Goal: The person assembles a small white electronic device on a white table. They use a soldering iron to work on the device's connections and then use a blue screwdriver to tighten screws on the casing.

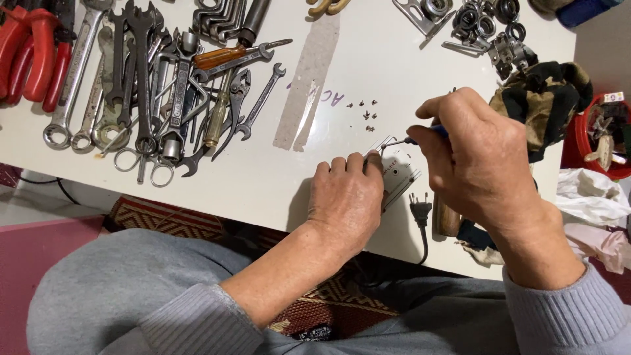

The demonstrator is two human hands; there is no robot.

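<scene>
Head view: I saw the left hand [346, 200] pressed palm-down on a small white metal device [397, 172], fingers curled over its near edge, pinning it to the white table [368, 72]. The right hand [474, 158] gripped a blue-handled screwdriver [428, 133], tip at the device's top, just beyond the left fingertips. Loose screws [367, 113] lay just past both hands; a spanner pile [151, 85] well left; a black plug [420, 209] between the wrists.

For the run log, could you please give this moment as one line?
left hand: steadies small white device | right hand: holds screwdriver, tip at device | loose screws nearby | wrenches far left
</scene>
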